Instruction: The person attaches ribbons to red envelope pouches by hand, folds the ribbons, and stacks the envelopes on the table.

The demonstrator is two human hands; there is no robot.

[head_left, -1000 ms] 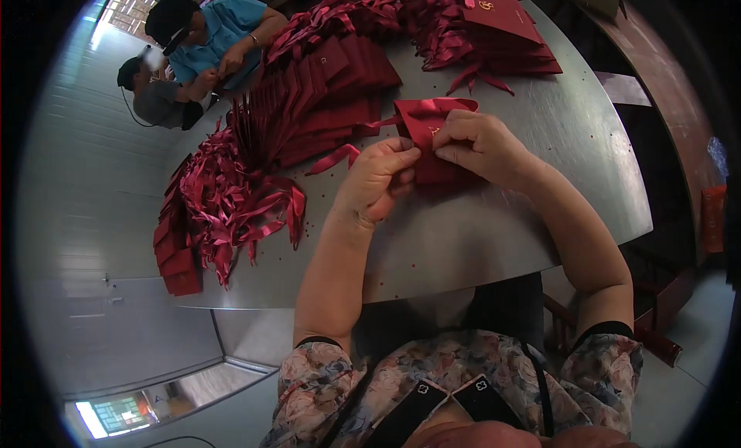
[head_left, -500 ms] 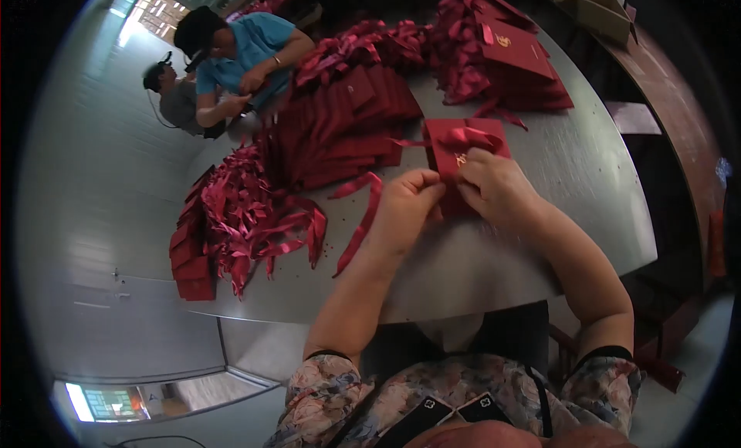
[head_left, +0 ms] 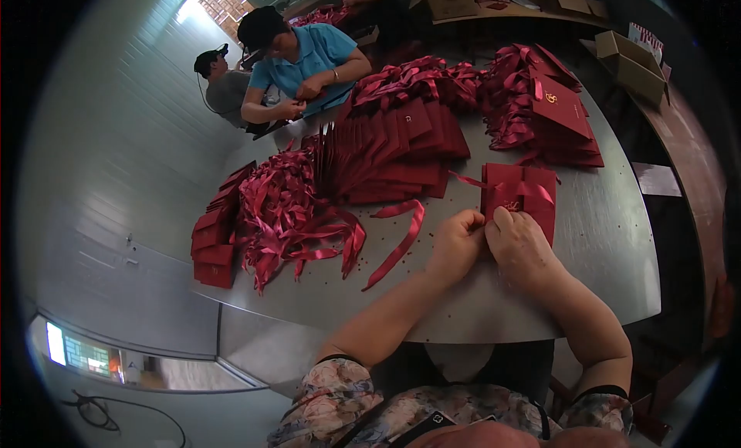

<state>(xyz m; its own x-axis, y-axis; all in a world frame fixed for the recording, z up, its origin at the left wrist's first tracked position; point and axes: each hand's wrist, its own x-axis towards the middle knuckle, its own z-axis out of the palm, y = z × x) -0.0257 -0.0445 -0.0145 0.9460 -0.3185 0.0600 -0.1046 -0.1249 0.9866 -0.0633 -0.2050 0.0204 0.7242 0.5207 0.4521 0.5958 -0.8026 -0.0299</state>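
Note:
A red gift bag (head_left: 544, 205) with gold print and a pink-red ribbon (head_left: 532, 189) across its upper part lies flat on the metal table in front of me. My left hand (head_left: 457, 243) is closed, its thumb and forefinger pinching at the bag's lower left edge. Over the bag's lower front, my right hand (head_left: 521, 243) has its fingers bent and pressed together at that same edge, almost touching the left fingertips. The small spot between the fingertips is hidden. A loose ribbon (head_left: 401, 243) lies on the table left of my left hand.
Red bags (head_left: 378, 151) stand in a packed row, with a tangled ribbon heap (head_left: 282, 205) beside them. Another bag stack (head_left: 559, 112) is at the far right. A co-worker in a blue shirt (head_left: 320, 58) works across the table (head_left: 617, 240). An open carton (head_left: 633, 66) stands behind.
The camera view has shifted, so the table and bags appear lower and farther right. My right hand has moved down the bag, off the gold print, closer to my left fingertips.

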